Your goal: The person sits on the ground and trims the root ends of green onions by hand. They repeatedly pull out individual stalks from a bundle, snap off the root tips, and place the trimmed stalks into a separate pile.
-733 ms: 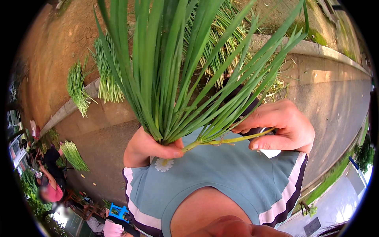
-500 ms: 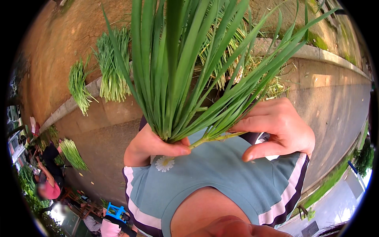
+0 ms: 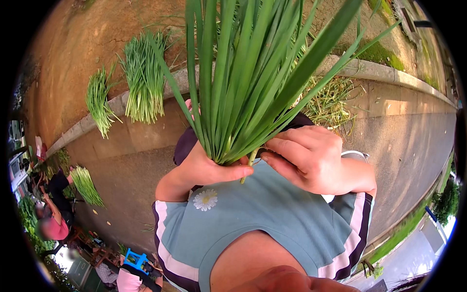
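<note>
- The left hand (image 3: 206, 168) closes around the gathered base of a bunch of chive-like greens (image 3: 238, 92), its thumb laid across the front.
- The bunch is raised in front of the person's chest, its long flat leaves fanning up and away toward the upper edge.
- A pale stem (image 3: 253, 156) slants below the leaves, its lower end showing just past the left thumb.
- The right hand (image 3: 309, 158) is close beside that stem, fingers bent and thumb near the index finger; whether they pinch it cannot be told.
- The person wears a grey-blue shirt (image 3: 272, 204) bearing a white daisy (image 3: 206, 199).
- Beyond, a large bundle (image 3: 145, 73) and a smaller bundle (image 3: 99, 100) of similar greens lie across a concrete kerb (image 3: 404, 78).
- Loose yellow-green stalks (image 3: 333, 104) lie scattered on the roadside behind the right hand.
- At lower left are a blue stool (image 3: 136, 261) and a seated person in pink (image 3: 56, 228).
</note>
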A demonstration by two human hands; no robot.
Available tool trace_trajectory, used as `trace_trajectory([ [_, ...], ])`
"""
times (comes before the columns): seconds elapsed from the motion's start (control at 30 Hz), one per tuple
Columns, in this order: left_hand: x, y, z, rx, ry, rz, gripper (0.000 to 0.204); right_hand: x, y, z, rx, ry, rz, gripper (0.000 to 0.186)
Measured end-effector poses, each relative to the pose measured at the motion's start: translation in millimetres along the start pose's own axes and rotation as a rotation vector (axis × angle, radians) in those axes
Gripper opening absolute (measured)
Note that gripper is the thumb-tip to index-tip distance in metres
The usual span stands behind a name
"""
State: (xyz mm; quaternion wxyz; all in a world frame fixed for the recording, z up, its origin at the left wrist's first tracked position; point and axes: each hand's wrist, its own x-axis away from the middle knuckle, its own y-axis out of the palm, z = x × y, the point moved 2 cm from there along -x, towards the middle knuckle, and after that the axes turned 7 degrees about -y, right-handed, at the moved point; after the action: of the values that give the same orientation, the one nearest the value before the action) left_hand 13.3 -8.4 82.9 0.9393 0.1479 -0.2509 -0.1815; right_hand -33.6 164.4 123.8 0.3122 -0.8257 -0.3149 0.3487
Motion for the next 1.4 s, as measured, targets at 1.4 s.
trace_trajectory([
  [1.4, 6.9, 3.2, -3.1, 0.115, 0.009, 0.045, 0.021, 115.3, 23.6, 101.1, -0.560, 0.808, 0.529, 0.017],
])
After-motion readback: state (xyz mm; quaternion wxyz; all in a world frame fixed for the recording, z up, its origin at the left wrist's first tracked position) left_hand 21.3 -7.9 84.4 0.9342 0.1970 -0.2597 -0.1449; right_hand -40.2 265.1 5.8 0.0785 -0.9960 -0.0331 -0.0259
